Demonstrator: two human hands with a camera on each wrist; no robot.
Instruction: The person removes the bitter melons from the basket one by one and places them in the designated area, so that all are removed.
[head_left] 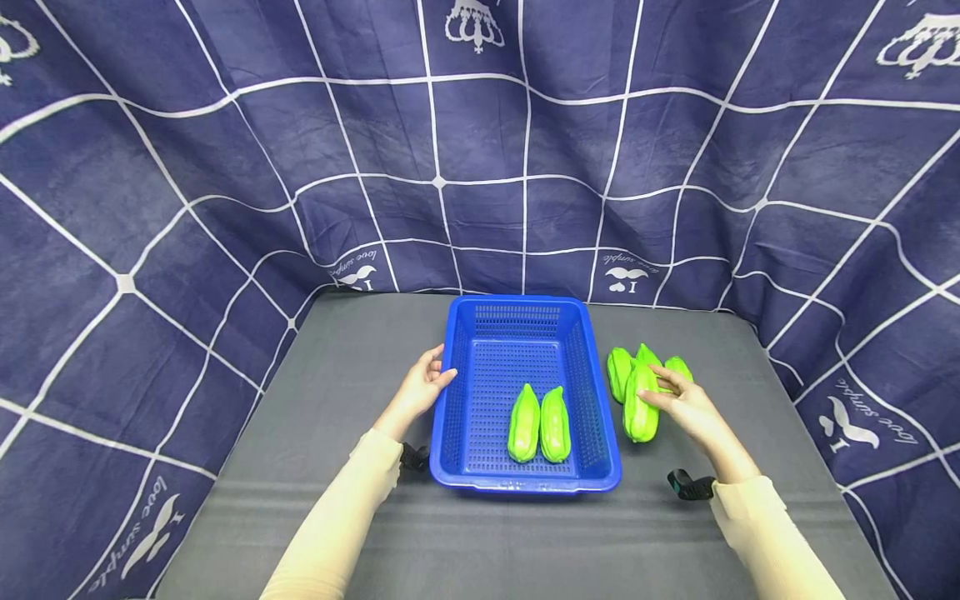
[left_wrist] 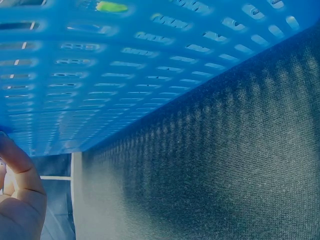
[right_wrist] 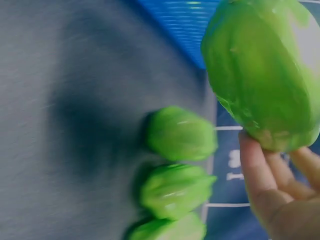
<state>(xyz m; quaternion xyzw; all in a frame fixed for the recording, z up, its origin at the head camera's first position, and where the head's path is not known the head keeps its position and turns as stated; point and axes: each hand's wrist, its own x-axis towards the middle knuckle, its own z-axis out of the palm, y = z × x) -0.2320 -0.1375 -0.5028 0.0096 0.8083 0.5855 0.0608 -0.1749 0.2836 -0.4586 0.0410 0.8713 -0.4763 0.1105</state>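
Observation:
A blue plastic basket [head_left: 525,485] stands on the grey table. Two bright green ridged gourds, a left one [head_left: 524,425] and a right one [head_left: 555,425], lie side by side inside it. My left hand [head_left: 422,387] grips the basket's left rim between thumb and fingers; in the left wrist view, curled fingers [left_wrist: 22,175] show beside the slotted basket wall. To the right of the basket, my right hand [head_left: 686,408] holds another green gourd [head_left: 641,408] by its side, raised off the table in the right wrist view. Under and behind it lie further gourds [right_wrist: 182,134].
The grey table [head_left: 337,358] runs back to a dark blue curtain [head_left: 480,208] with white lines. The resting gourds lie close together near the basket's right wall. A dark wrist camera [head_left: 688,485] sits at my right wrist.

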